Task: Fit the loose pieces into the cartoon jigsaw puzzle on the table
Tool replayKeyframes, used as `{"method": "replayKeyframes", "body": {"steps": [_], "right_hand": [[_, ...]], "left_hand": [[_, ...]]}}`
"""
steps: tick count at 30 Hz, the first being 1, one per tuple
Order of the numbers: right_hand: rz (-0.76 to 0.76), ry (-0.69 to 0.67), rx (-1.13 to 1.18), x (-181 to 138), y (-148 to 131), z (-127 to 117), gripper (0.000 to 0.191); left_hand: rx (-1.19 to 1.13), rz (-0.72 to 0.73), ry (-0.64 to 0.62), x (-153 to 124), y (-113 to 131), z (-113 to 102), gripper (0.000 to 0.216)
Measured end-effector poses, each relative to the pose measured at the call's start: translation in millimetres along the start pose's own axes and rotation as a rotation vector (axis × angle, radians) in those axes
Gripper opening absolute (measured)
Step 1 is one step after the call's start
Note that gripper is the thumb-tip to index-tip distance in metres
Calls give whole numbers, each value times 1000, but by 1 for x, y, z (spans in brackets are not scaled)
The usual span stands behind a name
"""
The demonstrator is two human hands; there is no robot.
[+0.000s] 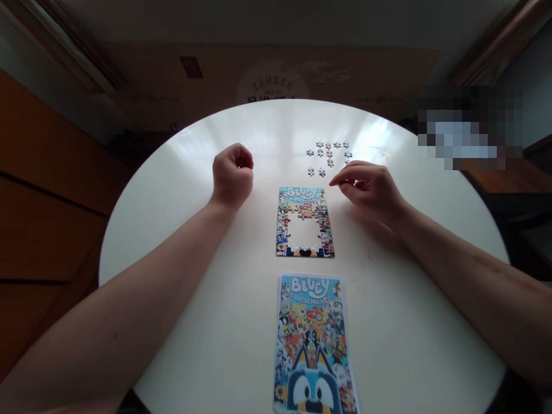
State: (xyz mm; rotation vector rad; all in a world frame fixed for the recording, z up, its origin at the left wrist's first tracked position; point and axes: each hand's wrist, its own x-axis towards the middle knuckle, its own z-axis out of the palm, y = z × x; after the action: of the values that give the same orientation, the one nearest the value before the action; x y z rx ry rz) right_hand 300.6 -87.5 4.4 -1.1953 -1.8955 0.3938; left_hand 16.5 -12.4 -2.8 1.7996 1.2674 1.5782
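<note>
A partly assembled jigsaw puzzle [283, 230] lies in the middle of the table, its frame joined around an opening where the white tabletop shows. Beyond its top edge, several loose puzzle pieces [320, 153] lie spread out singly. My right hand [366, 185] is just right of the puzzle's upper corner, close to the nearest pieces, with thumb and forefinger pinched together. Whatever sits between those fingertips, if anything, is too small to make out. To the puzzle's left, my left hand [233, 175] rests on the table, curled into a fist, with no object showing.
A printed reference picture [310, 345] with the same Bluey design lies flat on the near side of the round white table [181, 230]. Behind the table stands a brown cardboard panel [150, 80] with lettering. An orange-brown cabinet [43, 190] is at left.
</note>
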Motion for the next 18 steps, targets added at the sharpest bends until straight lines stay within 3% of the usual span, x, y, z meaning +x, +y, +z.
{"method": "replayKeyframes", "body": {"steps": [9, 18], "right_hand": [[-30, 12, -3, 0, 3, 0, 26], [-16, 44, 6, 3, 10, 3, 24]], "left_hand": [[-159, -91, 21, 1, 10, 1, 20], [-142, -166, 99, 4, 0, 0, 17]]}}
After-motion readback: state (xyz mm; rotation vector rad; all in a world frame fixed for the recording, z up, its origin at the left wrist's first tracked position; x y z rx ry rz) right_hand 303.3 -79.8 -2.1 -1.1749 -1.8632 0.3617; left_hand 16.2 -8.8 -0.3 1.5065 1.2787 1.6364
